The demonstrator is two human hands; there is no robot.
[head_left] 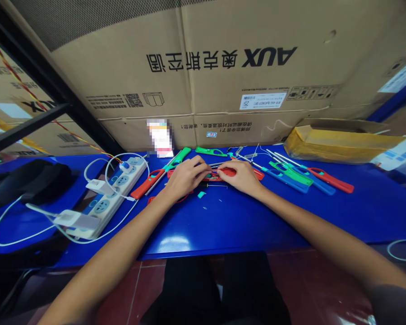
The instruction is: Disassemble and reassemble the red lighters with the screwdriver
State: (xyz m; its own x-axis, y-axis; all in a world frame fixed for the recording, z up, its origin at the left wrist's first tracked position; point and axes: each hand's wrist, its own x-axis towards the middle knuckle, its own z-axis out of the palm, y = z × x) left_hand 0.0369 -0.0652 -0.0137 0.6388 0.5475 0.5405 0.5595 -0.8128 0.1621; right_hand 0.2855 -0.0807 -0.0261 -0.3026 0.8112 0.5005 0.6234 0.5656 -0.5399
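Note:
An opened red long-reach lighter (209, 177) lies crosswise on the blue table, with small parts inside it. My left hand (189, 177) bends over its left part, thumb and fingers pinched together. From the other side, my right hand (242, 178) pinches at its middle, red casing showing between finger and thumb. Both hands' fingertips nearly meet, and whatever they grip is too small to make out. Just below lies a thin screwdriver (216, 185), partly hidden by my left hand. Nearer me is a small green piece (201, 194). A red shell piece (181, 197) shows beneath my left wrist.
Several lighters, including a blue one (287, 179) and a red one (334, 180), lie to the right. A green casing (211, 151) lies behind my hands. A power strip (113, 194) with white cables stands left. Cardboard (203, 85) rises behind; an open box (328, 142) sits back right.

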